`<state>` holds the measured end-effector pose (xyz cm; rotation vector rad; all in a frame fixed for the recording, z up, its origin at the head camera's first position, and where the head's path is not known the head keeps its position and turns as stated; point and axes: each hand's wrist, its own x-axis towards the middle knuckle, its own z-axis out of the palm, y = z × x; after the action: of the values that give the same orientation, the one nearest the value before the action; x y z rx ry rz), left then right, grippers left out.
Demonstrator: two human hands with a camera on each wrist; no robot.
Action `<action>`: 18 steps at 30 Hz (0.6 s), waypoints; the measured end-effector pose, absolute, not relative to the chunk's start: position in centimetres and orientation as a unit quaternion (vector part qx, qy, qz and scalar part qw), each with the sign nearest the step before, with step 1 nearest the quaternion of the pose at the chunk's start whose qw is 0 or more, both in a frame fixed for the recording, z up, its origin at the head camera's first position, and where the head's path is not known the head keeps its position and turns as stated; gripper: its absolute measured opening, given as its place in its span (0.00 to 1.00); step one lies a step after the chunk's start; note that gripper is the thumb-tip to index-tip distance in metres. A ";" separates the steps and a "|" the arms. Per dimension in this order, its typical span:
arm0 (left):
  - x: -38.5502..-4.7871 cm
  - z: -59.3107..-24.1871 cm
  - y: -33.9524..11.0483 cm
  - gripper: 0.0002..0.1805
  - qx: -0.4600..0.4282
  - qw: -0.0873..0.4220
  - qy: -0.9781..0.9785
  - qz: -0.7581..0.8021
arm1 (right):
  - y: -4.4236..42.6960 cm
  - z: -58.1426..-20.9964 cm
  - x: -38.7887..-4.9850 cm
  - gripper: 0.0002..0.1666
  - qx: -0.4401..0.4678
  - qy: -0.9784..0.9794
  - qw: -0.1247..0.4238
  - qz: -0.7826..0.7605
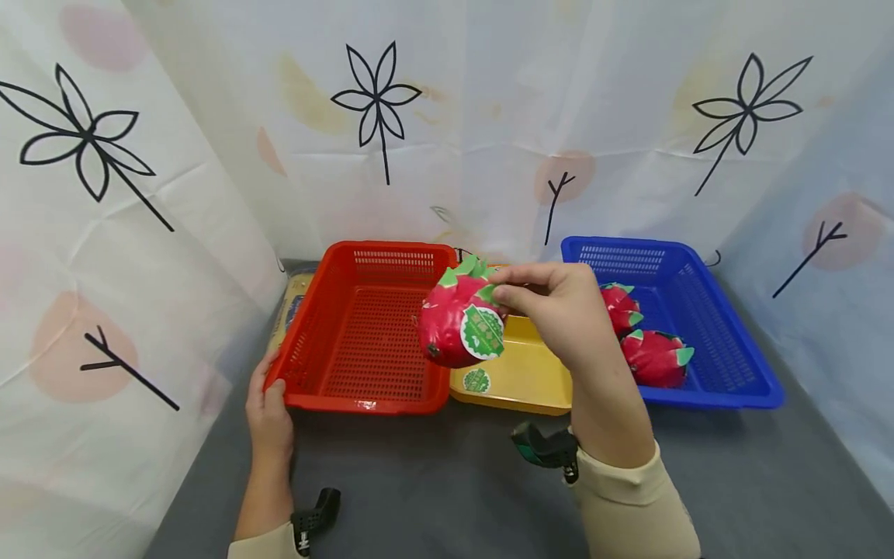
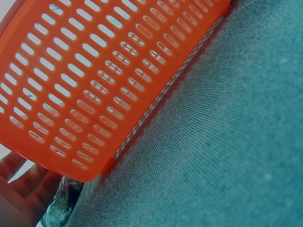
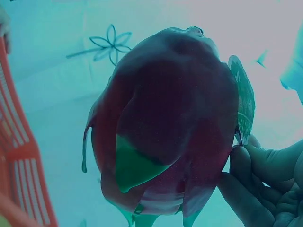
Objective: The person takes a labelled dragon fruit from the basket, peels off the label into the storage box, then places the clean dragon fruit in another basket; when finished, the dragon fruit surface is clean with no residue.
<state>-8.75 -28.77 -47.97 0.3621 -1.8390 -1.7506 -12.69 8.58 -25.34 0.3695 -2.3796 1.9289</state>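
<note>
In the head view, my right hand (image 1: 559,303) pinches a dragon fruit (image 1: 443,326) at its leafy side with thumb and fingertips. The fruit is pink-red with green leaf tips and hangs between the red basket and the yellow tray. A round green-and-white sticker (image 1: 482,332) is on it; the right wrist view shows this sticker (image 3: 244,99) edge-on beside my fingertips. My left hand (image 1: 268,407) grips the near left rim of the red basket (image 1: 296,392), whose inside shows no fruit. The left wrist view shows my fingers (image 2: 40,187) at the basket's corner.
A yellow tray (image 1: 520,373) stands beside the red basket, with a green sticker (image 1: 477,380) on it. At the right, a blue basket (image 1: 740,380) holds dragon fruits (image 1: 656,357), partly behind my right arm. A yellowish package (image 1: 289,303) lies left of the red basket. Patterned curtains (image 1: 454,155) stand behind.
</note>
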 end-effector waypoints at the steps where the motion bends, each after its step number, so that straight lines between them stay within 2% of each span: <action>1: -8.7 -48.0 -28.8 0.29 0.139 0.281 -0.688 -0.655 | 9.3 -25.5 -12.1 0.10 0.107 -0.776 0.032 0.621; 13: -8.9 -48.1 -29.5 0.28 0.159 0.263 -0.688 -0.658 | 16.8 -28.4 -4.8 0.15 0.008 -0.822 0.105 0.559; 18: -9.1 -48.1 -29.2 0.28 0.157 0.257 -0.682 -0.666 | 19.8 -29.9 -1.7 0.13 -0.025 -0.853 0.094 0.513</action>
<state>-9.09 -29.16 -48.09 0.4264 -1.8500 -1.8076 -1.68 19.75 -29.89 -0.0735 -2.5306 1.5203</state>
